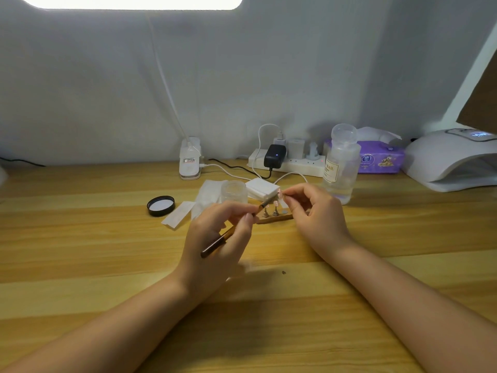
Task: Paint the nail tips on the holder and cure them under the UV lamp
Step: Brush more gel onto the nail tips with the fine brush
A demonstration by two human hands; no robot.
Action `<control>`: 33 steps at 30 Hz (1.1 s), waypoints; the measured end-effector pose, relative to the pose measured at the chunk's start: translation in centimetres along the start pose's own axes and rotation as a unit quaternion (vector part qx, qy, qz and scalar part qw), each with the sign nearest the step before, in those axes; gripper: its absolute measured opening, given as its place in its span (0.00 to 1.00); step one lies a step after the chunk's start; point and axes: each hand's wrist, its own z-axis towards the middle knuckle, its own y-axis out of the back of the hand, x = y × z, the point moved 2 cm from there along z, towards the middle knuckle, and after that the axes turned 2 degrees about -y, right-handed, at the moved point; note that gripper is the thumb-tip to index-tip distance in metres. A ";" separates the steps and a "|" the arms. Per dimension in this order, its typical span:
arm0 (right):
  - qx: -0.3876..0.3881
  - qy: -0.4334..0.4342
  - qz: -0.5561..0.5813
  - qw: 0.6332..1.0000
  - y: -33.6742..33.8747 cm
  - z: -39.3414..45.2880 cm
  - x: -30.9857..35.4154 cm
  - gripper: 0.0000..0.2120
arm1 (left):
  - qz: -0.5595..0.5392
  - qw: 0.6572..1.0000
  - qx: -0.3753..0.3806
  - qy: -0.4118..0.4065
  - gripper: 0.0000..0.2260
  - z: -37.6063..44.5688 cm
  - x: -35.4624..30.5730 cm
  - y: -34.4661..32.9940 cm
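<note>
My left hand point(220, 238) grips a thin brown nail brush point(215, 244), its tip pointing up and right toward a pink nail tip point(279, 194). My right hand point(314, 211) pinches that nail tip on its small stand, lifted just above the holder. The wooden holder point(274, 218) lies on the table between my hands, with two more stands bearing nail tips point(276, 203) upright on it. The white UV lamp point(454, 160) sits at the far right, its display lit.
An open clear jar point(234, 191) stands behind my left hand, its black lid point(160, 205) to the left. White wipes point(207, 196), a white box point(262, 187), a pump bottle point(340, 165), a power strip point(285, 164) and a purple tissue pack point(382, 157) line the back.
</note>
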 end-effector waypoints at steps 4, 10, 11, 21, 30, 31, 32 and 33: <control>0.000 0.007 -0.001 1.000 0.0 0.0 0.1 0.07 | -0.007 1.000 0.012 -0.005 0.12 0.0 0.1 -0.1; -0.007 -0.010 0.017 1.000 0.0 0.0 0.0 0.06 | -0.022 1.000 0.012 0.005 0.11 -0.1 0.2 0.0; -0.006 -0.010 0.017 1.000 0.0 0.0 0.0 0.06 | -0.024 1.000 0.005 -0.001 0.10 -0.1 0.2 0.0; 0.001 -0.006 0.015 1.000 -0.1 0.0 0.0 0.06 | -0.033 0.999 0.031 -0.027 0.07 0.0 0.2 -0.1; 0.002 0.002 0.005 1.000 -0.2 0.0 0.0 0.07 | -0.048 0.999 0.018 -0.018 0.14 0.1 0.0 -0.1; 0.001 0.002 0.004 1.000 -0.2 0.0 -0.1 0.07 | -0.049 0.998 0.017 -0.020 0.13 0.0 0.1 -0.1; 0.001 0.003 0.003 1.000 -0.2 0.0 -0.1 0.07 | -0.044 0.999 0.016 -0.024 0.13 0.0 0.1 -0.1; 0.002 0.004 0.000 1.000 -0.2 0.0 0.0 0.07 | -0.037 0.999 0.017 -0.029 0.12 0.0 0.1 -0.1</control>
